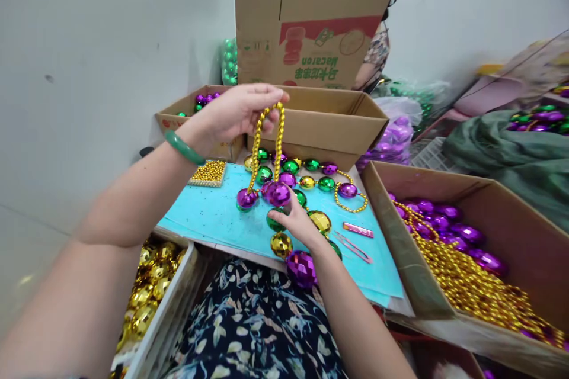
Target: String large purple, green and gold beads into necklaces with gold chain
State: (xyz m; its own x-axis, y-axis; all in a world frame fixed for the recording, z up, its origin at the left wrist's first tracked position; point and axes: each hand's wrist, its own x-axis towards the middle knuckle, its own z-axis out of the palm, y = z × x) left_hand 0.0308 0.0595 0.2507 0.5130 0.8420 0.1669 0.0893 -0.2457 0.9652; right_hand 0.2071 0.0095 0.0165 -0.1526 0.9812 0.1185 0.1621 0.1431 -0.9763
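My left hand (242, 108), above a green bangle (184, 148), is closed on a loop of small gold beads (278, 142) and lifts it over the table. Below the loop hang large faceted purple beads (278, 193), part of a bead necklace with green, gold and purple beads. My right hand (299, 222) grips this necklace by the purple and green beads, its thumb toward the left. A big purple bead (301, 267) hangs near the table's front edge. Behind, another strand of large beads (307, 182) lies on the blue sheet (200, 207).
Pink tweezers (353, 247) and a small pink bar (358, 230) lie at right. A tray of small gold beads (208, 172) sits at left. Open cardboard boxes (329, 124) stand behind. One box at right holds gold strands (471, 278); large gold beads (151, 290) fill a bin lower left.
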